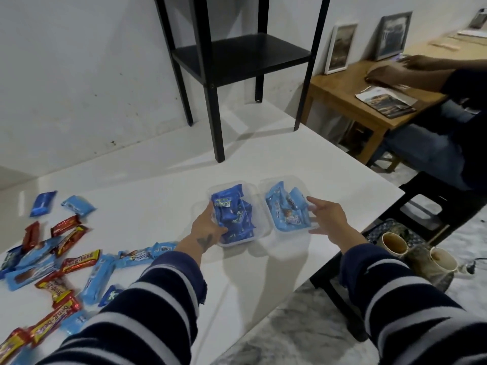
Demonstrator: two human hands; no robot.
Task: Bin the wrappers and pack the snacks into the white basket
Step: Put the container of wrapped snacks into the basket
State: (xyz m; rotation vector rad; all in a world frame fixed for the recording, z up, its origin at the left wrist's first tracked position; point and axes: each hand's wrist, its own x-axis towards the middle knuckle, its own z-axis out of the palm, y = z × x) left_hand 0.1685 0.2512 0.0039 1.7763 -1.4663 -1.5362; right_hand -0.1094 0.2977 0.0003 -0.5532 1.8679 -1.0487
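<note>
On the white table [263,164] sit two clear plastic containers side by side, touching along their inner edges. The left container [232,243] is packed with dark blue snack packets [232,214]; the right container [290,230] holds light blue snack packets [284,209]. The left hand [208,227] holds the left container at its near left corner, the grip pinching: the thumb lies over the rim onto the dark blue packets and the fingers go down the outer wall. The right hand [329,214] is at the right side of the right container with its grip spread, fingers straight and apart, the fingertips at or just beside the container's right wall; I cannot tell whether they touch it. Both arms wear navy sleeves with white stripes. To the left, well apart from the containers, loose snack bars are scattered on the table: red and yellow wrapped bars [79,262] mixed with light blue wrapped bars [97,280], and two blue packets [43,202] lying farther back. A black shelf stand [216,122] stands on the far part of the table. On the floor to the right are two cups [395,243] on a patterned cloth. Beyond, another person's hand [390,72] rests on a wooden table [342,98] with framed pictures [340,46] leaning against the wall.
</note>
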